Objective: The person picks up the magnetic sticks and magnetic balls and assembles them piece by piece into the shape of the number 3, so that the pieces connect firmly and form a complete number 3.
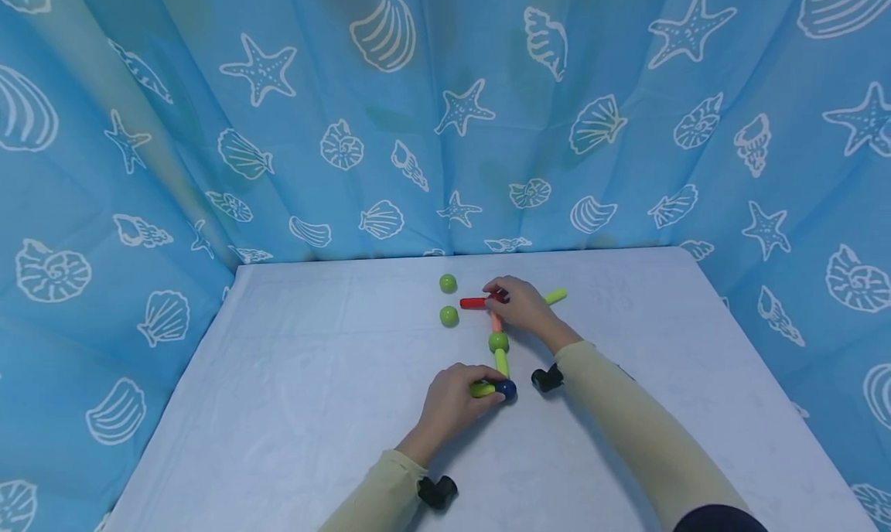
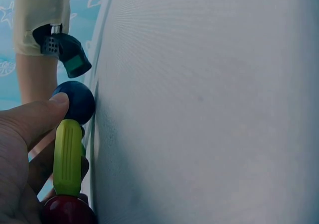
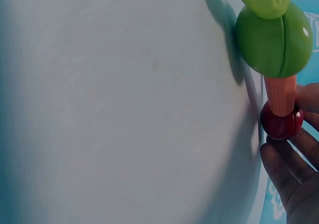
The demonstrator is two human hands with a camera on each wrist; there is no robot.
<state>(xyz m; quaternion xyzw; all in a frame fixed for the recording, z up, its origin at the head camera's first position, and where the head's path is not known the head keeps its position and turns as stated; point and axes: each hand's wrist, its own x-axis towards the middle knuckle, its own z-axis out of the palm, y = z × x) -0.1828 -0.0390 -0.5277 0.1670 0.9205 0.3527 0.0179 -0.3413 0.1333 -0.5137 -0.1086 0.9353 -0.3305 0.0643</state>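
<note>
A chain of toy balls and rods lies on the table. At its near end, my left hand [image 1: 452, 400] grips a blue ball [image 2: 75, 102], thumb pressed on it, with a yellow-green rod [image 2: 68, 157] along the fingers. That rod leads to a dark red ball [image 2: 69, 211] by the palm. My right hand [image 1: 522, 306] holds another dark red ball [image 3: 281, 122] at the far end. Between the hands run an orange rod [image 1: 496, 322], a green ball [image 1: 498, 342] and a second yellow-green rod [image 1: 502, 363]. A red rod [image 1: 473, 303] points left from the right fingertips.
Two loose green balls, one farther back [image 1: 448, 283] and one nearer [image 1: 448, 316], lie left of the red rod. Another yellow-green rod [image 1: 555, 295] shows beyond the right hand; its inner end is hidden. A blue shell-patterned curtain [image 1: 390, 130] hangs behind the white table [image 1: 313, 377].
</note>
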